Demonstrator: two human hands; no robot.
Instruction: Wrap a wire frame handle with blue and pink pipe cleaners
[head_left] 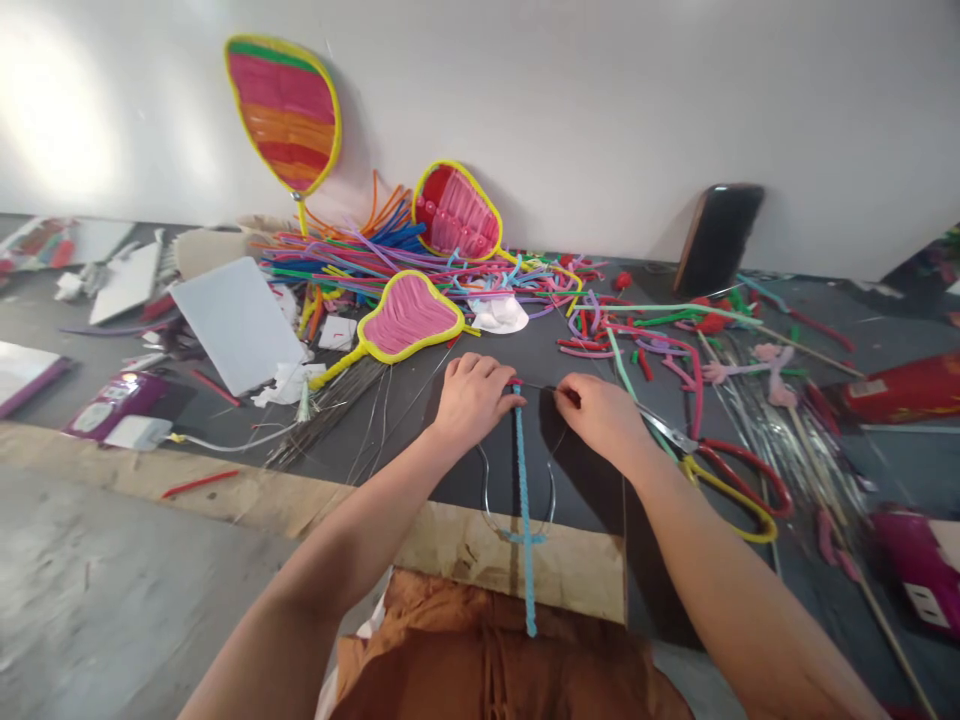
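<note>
My left hand (pixel 474 400) is closed in a pinch at the top end of a light blue pipe cleaner (pixel 523 480), where a small red or pink bit shows. The pipe cleaner hangs down past the table's front edge. My right hand (pixel 600 415) pinches a thin dark wire (pixel 538 387) that runs across to the left fingertips. A curved silvery wire (pixel 486 490) bows below both hands, and a short blue piece (pixel 511 537) wraps its bottom where it crosses the long pipe cleaner. What exactly lies between the left fingertips is partly hidden.
Scissors (pixel 739 490) with red and yellow handles lie by my right forearm. A pink yellow-rimmed paddle shape (pixel 412 318) lies ahead, before a heap of coloured pipe cleaners (pixel 352 255). A phone (pixel 718 238) leans against the wall. Loose wires (pixel 330 410) lie left.
</note>
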